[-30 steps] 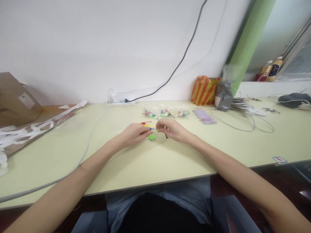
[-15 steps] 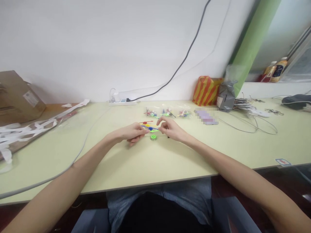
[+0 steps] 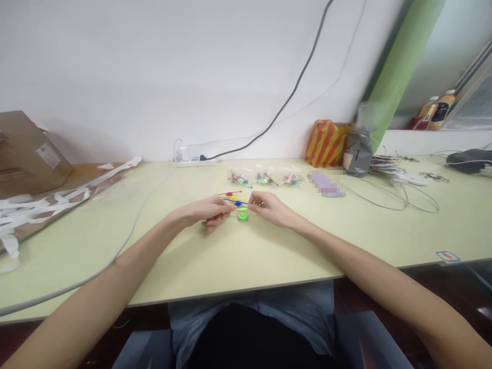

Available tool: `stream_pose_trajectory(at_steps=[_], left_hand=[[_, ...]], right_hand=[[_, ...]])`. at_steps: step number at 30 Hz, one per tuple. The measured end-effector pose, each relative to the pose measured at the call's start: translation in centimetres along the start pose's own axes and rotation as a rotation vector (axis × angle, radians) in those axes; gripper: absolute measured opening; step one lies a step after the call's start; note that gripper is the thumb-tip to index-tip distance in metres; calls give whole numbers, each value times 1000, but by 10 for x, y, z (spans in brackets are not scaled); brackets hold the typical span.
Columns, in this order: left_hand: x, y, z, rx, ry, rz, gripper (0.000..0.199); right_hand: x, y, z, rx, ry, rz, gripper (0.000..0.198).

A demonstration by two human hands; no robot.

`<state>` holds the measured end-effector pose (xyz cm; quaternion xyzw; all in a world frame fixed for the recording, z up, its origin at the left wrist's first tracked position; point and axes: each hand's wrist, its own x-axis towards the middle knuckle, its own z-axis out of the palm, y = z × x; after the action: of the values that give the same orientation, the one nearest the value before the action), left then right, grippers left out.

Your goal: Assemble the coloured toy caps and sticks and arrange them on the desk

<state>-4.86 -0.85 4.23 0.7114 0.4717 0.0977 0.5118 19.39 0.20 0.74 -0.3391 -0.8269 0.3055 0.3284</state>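
Several thin plastic pointers with round middles lie close together between my hands: a red pointer (image 3: 229, 194), a yellow pointer (image 3: 232, 198), a blue pointer (image 3: 238, 204) and a light green pointer (image 3: 241, 209). My left hand (image 3: 215, 210) is closed in a pinch beside the blue and light green ones; which of them its fingertips hold is too small to tell. Thumb and forefinger of my right hand (image 3: 268, 207) meet at the right end of the blue pointer. Just in front, a round green piece (image 3: 243, 217) sits on the table.
Behind my hands, clear bags of small coloured parts (image 3: 265, 178) lie on the table (image 3: 238, 261). A pixelated flat item (image 3: 326, 184), a striped bag (image 3: 326, 143) and a grey bag (image 3: 358, 151) are at right. A grey cable (image 3: 115, 260) crosses the left, near a cardboard box (image 3: 31, 151).
My right forefinger, raised and curved before, has come down to the thumb at the right end of the blue pointer. My left hand has barely moved.
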Motion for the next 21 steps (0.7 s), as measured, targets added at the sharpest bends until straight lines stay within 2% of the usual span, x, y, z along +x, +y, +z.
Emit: stream_pose_trajectory(at_steps=[8,14,21], left_hand=[[2,4,8,136,69,-51,57],[6,0,9,143,62,-71,59],[4,1,7,188,55,-67,58]], right_hand=[[-3,-5,-2,-153,-73,12,9],[-2,-9,-2,-199,-98,60,19],[-3,-9,0,-243,-116,70,18]])
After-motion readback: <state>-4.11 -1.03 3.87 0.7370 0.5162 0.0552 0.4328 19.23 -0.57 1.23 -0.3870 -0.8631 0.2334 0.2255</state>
